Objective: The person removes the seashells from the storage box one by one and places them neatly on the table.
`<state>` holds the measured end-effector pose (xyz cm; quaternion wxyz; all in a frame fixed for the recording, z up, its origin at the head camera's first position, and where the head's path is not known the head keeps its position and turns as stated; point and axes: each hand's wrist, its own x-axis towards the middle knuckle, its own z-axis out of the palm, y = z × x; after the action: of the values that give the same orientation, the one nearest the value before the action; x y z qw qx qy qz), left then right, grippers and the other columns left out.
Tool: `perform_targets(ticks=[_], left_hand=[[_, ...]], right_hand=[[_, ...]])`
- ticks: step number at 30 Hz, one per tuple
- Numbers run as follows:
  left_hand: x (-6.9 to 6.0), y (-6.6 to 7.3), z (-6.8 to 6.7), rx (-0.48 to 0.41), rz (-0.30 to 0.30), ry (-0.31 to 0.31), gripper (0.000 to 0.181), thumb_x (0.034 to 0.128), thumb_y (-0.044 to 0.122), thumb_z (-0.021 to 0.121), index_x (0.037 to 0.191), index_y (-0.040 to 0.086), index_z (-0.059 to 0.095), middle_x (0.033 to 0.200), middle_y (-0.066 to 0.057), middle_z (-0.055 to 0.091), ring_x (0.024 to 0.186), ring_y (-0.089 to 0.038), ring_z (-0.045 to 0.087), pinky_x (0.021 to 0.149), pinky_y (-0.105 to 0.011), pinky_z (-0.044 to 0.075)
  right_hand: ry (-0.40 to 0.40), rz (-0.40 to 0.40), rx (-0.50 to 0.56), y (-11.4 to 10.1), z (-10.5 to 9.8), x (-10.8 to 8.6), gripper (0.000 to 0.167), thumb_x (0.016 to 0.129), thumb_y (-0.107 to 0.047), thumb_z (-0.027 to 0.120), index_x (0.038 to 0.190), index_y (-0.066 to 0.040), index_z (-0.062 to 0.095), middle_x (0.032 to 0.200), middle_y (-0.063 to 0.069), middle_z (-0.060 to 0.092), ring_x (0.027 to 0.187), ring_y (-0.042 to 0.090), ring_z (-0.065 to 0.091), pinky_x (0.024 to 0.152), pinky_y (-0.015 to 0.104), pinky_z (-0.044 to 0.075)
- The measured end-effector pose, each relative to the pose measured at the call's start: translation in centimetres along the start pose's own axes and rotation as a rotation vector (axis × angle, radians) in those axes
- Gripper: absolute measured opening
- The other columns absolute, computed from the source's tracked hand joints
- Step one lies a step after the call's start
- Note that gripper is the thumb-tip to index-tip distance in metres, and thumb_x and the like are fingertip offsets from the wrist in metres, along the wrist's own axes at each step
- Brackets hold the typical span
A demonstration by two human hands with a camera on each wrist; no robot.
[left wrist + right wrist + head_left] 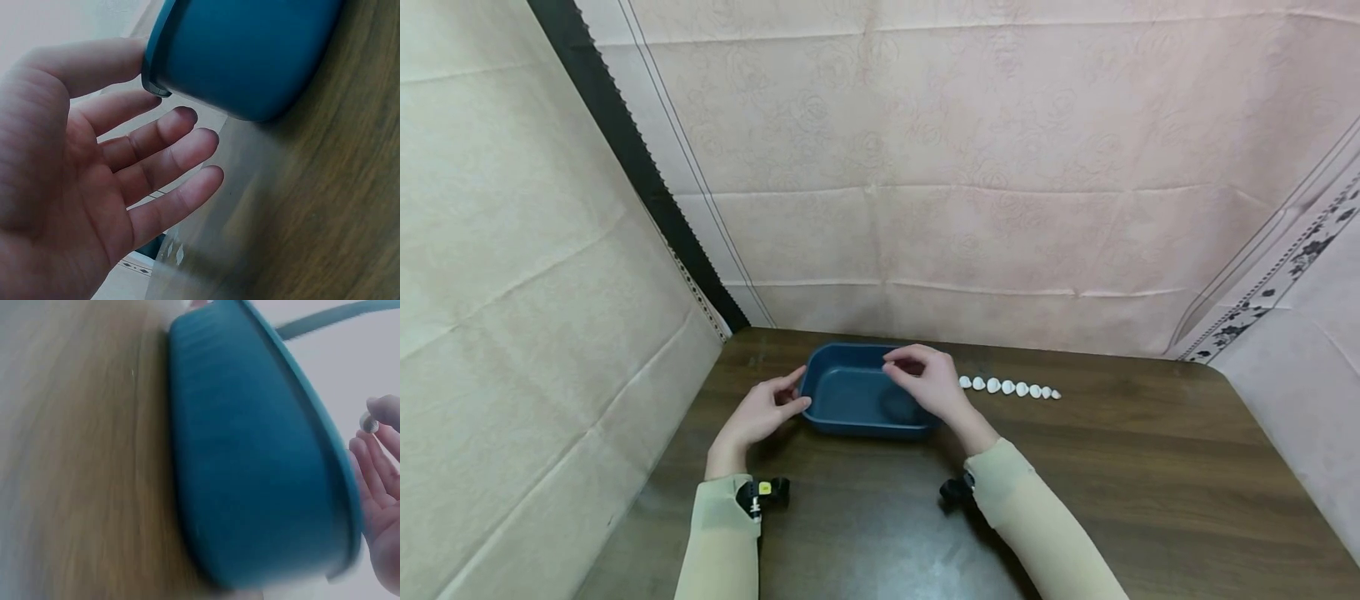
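Note:
A blue rectangular plastic box [865,430] stands on the table between my two hands. At its left end, my left hand [767,408] touches the rim with thumb and index finger. In the left wrist view, the other fingers [178,153] spread loosely below the rim, holding nothing. My right hand [925,383] is above the box's right part. In the right wrist view its thumb and index finger pinch a small, pale, rounded, shell-like piece [369,423]. That piece is hardly visible in the head view.
A row of several small white shell-like pieces [1007,387] lies right of the box, getting smaller toward the right. Brown wooden table [1150,467] extends around the box. Pale patterned cloth [962,167] hangs behind and at both sides.

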<state>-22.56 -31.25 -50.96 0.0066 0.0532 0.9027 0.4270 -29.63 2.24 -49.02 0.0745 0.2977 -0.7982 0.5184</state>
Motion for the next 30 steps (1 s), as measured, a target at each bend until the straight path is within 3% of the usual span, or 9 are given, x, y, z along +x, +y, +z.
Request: perform_targets(ticks=[3,7,15,20,23,30], left_hand=[[0.1,0.0,0.1,0.003,-0.002,-0.003,0.064,0.1044,0.032,0.073,0.162,0.015,0.05,0.107,-0.007,0.062,0.096,-0.026,0.056,0.079,-0.041,0.048],[0.1,0.1,0.2,-0.001,-0.001,-0.009,0.065,0.1044,0.033,0.073,0.162,0.015,0.049,0.107,-0.007,0.062,0.097,-0.026,0.056,0.08,-0.041,0.048],[0.0,-0.2,0.0,0.003,0.011,-0.016,0.066,0.1044,0.033,0.073,0.163,0.015,0.048,0.108,-0.006,0.063,0.097,-0.024,0.056,0.083,-0.042,0.047],[0.0,-0.3,-0.2,0.009,0.011,-0.016,0.065,0.1048,0.033,0.072,0.163,0.015,0.048,0.109,-0.006,0.063,0.099,-0.025,0.056,0.084,-0.042,0.047],[0.0,-0.3,-0.2,0.003,0.014,-0.015,0.065,0.1047,0.033,0.072,0.163,0.014,0.048,0.108,-0.007,0.063,0.098,-0.025,0.056,0.083,-0.042,0.047],[0.1,-0.3,0.0,0.001,0.011,-0.017,0.065,0.1048,0.033,0.072,0.162,0.014,0.048,0.107,-0.007,0.063,0.097,-0.026,0.056,0.081,-0.042,0.047]], right_hand=[[0.082,0.036,0.044,0.7,-2.2,-1.6,0.019,0.1,-0.027,0.08,0.113,-0.014,0.083,0.107,-0.004,0.077,0.096,0.014,0.071,0.086,0.029,0.058],[0.156,0.145,0.101,2.1,-6.1,-4.2,0.023,0.098,-0.026,0.082,0.114,-0.008,0.082,0.107,0.005,0.079,0.096,0.017,0.073,0.084,0.024,0.057],[0.215,0.341,-0.097,5.9,-14.6,-8.4,0.029,0.097,-0.035,0.082,0.115,-0.013,0.084,0.11,0.004,0.08,0.097,0.002,0.07,0.081,0.019,0.052],[0.195,0.44,-0.195,6.9,-18.9,-10.2,0.037,0.099,-0.041,0.079,0.122,-0.012,0.082,0.118,0.006,0.079,0.104,-0.002,0.065,0.085,0.02,0.049],[0.156,0.463,-0.262,7.3,-20.6,-11.0,0.041,0.1,-0.045,0.076,0.124,-0.012,0.082,0.121,0.007,0.078,0.111,0.008,0.066,0.09,0.026,0.049],[0.103,0.489,-0.355,9.0,-22.7,-12.7,0.038,0.102,-0.037,0.075,0.124,-0.006,0.08,0.125,0.017,0.075,0.123,0.038,0.064,0.099,0.051,0.049]])
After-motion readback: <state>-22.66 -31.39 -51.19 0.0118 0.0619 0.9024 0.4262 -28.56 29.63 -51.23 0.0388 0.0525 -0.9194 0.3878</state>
